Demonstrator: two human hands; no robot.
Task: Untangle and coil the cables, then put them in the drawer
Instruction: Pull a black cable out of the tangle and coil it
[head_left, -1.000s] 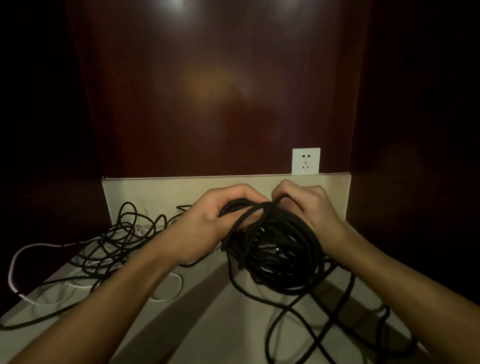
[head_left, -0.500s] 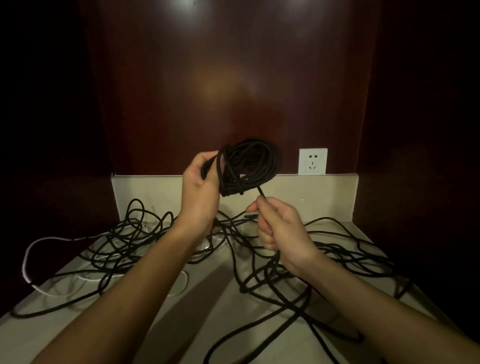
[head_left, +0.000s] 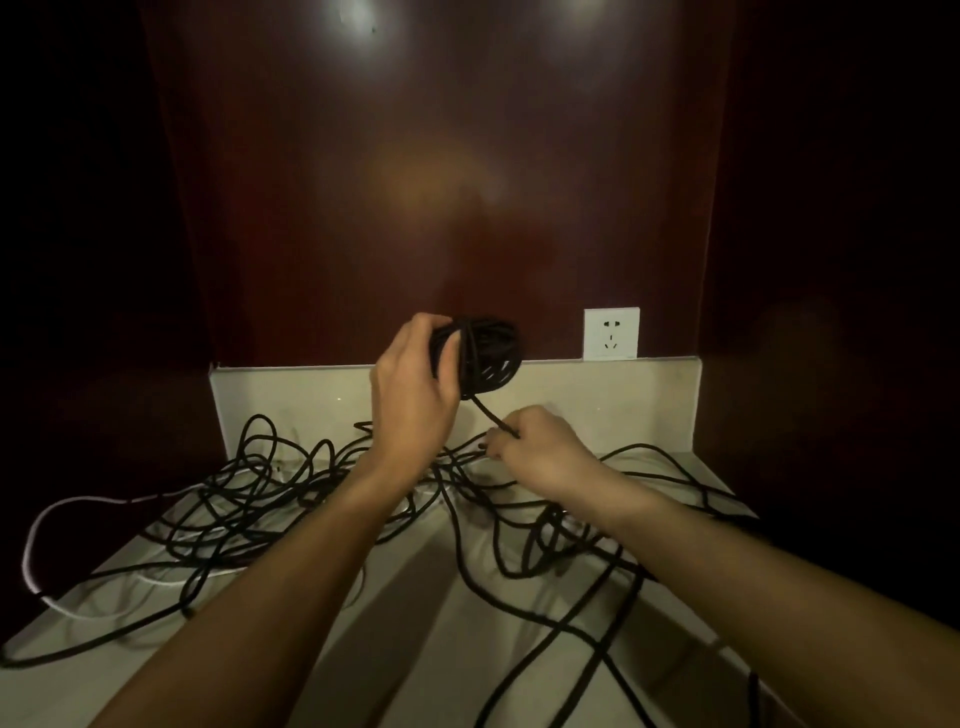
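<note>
My left hand (head_left: 413, 395) grips a tight coil of black cable (head_left: 485, 358), held up in front of the back ledge. One strand runs from the coil down to my right hand (head_left: 540, 454), which pinches it just above the counter. A loose tangle of black cable (head_left: 291, 499) sprawls over the left and middle of the pale counter (head_left: 405, 649), and more black loops (head_left: 571, 545) lie under my right forearm. A white cable (head_left: 39, 525) curves along the left edge. No drawer is in view.
A white wall socket (head_left: 611, 333) sits on the dark red wall just right of the coil. A low pale back ledge (head_left: 291, 395) borders the counter. Darkness surrounds the counter on both sides.
The bundle was lifted off the counter by my left hand and now looks smaller and tighter. My right hand dropped to the counter and holds the trailing strand.
</note>
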